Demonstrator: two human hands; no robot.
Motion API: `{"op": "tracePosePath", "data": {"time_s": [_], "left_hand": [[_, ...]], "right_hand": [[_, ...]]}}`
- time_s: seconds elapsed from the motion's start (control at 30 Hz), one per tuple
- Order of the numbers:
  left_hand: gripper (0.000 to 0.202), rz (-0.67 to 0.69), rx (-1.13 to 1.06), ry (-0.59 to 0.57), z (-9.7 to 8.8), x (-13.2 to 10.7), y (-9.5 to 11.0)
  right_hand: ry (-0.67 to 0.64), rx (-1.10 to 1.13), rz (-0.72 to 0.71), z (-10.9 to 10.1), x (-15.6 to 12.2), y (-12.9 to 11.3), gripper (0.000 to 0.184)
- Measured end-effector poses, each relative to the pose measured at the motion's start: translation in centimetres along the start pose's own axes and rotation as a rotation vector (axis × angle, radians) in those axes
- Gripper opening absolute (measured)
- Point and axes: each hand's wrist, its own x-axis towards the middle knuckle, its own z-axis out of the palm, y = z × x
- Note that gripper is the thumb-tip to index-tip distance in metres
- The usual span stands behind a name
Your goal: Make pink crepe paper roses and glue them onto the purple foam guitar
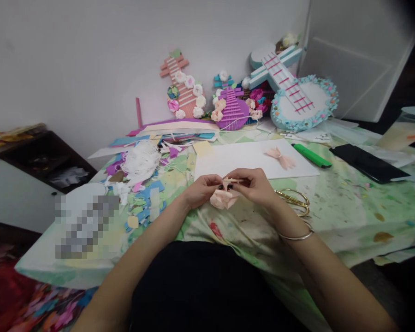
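Our left hand (201,190) and right hand (256,184) meet mid-table (349,216), fingers pinched shut on a thin stick (238,180). A pink flower (223,199) sits beneath them, half hidden; we cannot tell which hand holds it. Scissors (295,201) lie at 3 o'clock, partly behind our wrist. A blur (86,226) covers something at 9 o'clock.

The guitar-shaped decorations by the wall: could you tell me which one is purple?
The middle guitar, between the salmon-pink guitar and the large white, teal-edged guitar.
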Motion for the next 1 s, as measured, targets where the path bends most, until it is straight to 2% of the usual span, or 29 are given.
{"op": "tracePosePath", "data": {"time_s": [0.1,0.27,0.43,0.77,1.0], "left_hand": [[0.025,-0.009,-0.019,0.011,-0.11,0.01,-0.10],[0.027,-0.034,-0.001,-0.020,-0.15,-0.01,-0.11],[0.029,-0.045,0.013,0.017,-0.34,0.07,-0.33],[0.027,-0.039,-0.005,0.045,-0.52,0.07,-0.43],[0.023,-0.044,-0.050,0.039,-0.49,0.09,-0.35]], "right_hand": [[-0.048,0.045,0.021,0.06,-0.03,-0.13,0.017],[-0.116,0.029,0.048,0.11,-0.04,-0.21,0.031],[-0.108,0.048,0.044,0.25,-0.03,-0.14,0.018],[-0.088,0.082,0.037,0.38,-0.18,0.17,0.024],[-0.036,0.093,-0.024,0.34,-0.13,-0.08,0.020]]}}
